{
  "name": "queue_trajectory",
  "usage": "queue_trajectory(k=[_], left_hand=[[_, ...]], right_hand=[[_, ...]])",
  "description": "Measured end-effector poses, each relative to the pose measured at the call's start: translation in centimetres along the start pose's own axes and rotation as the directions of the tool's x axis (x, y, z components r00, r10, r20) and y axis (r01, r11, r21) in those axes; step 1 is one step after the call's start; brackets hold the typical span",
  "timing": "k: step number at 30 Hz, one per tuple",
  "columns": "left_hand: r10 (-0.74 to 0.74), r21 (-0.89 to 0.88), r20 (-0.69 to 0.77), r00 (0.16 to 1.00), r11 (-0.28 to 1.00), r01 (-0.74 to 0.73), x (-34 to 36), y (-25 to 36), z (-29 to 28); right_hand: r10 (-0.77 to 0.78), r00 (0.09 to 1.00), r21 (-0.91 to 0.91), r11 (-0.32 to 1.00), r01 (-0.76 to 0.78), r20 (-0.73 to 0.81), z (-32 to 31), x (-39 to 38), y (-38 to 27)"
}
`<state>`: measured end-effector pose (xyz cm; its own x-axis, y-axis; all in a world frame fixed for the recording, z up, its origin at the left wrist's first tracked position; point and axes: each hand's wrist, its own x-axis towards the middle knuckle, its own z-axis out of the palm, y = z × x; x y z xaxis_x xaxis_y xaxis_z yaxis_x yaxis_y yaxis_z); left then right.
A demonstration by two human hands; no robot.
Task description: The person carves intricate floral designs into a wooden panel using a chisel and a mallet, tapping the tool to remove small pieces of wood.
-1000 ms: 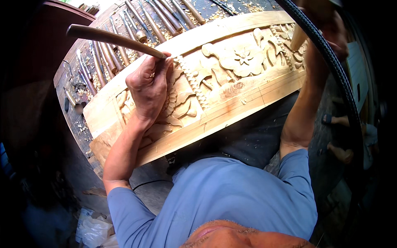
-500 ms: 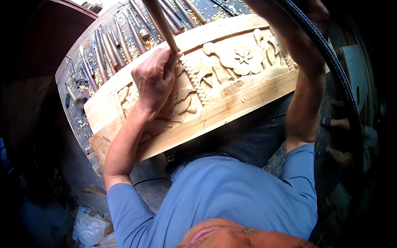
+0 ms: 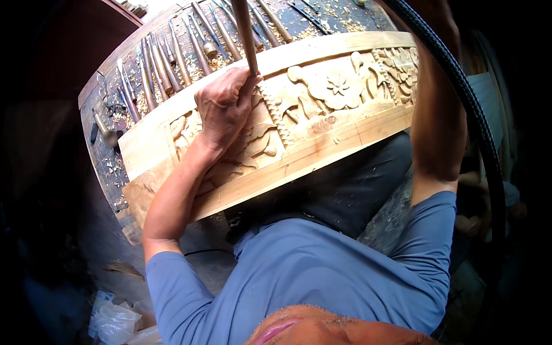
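Note:
My left hand is closed around the wooden handle of a carving chisel. The handle rises from the fist past the top edge. Its blade is hidden beneath the hand, which rests over a carved wooden panel. Flowers, leaves and beaded dividing strips stand in relief on this pale, curved board. At the upper right, my right forearm reaches up beyond the board's right end. The right hand is dark and cut off by the top edge, partly behind a cable, so its fingers and anything they hold cannot be made out.
Several wood-handled chisels lie in a row on the dark workbench behind the panel, among wood shavings. A thick braided cable hangs down the right side. A clear plastic bag sits low at the left.
My right arm has swung upward, taking the hand toward the top edge. The left hand keeps its grip on the chisel. The whole view has shifted slightly, showing more of the panel's right end.

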<state>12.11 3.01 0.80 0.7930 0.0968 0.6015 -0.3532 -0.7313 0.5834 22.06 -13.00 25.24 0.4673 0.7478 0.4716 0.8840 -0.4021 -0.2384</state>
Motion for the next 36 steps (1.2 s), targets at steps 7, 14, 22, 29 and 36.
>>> queue_trajectory(k=[7,14,22,29,36], left_hand=[[0.083,0.078,0.054,0.995,0.993,-0.087,-1.5,-1.7,-0.4],[-0.466,-0.483,0.092,0.88,0.752,0.448,-1.9,0.0,-1.2],[-0.307,-0.391,0.059,0.95,0.868,0.305,-2.0,-0.3,-1.7],[-0.381,-0.411,0.141,0.914,0.817,0.404,-2.4,-0.6,-0.8],[-0.283,-0.373,0.113,0.952,0.877,0.305,-2.0,-0.3,-0.9]], right_hand=[[0.088,0.99,0.249,0.967,-0.058,-0.111,1.5,-3.2,0.7],[0.223,0.962,0.407,0.902,-0.142,-0.159,2.9,-7.6,2.0],[0.27,0.949,0.46,0.872,-0.168,-0.164,4.6,-9.9,3.2],[0.237,0.961,0.441,0.884,-0.154,-0.14,4.7,-9.9,2.6],[0.188,0.977,0.417,0.9,-0.13,-0.102,5.2,-9.2,2.0]])
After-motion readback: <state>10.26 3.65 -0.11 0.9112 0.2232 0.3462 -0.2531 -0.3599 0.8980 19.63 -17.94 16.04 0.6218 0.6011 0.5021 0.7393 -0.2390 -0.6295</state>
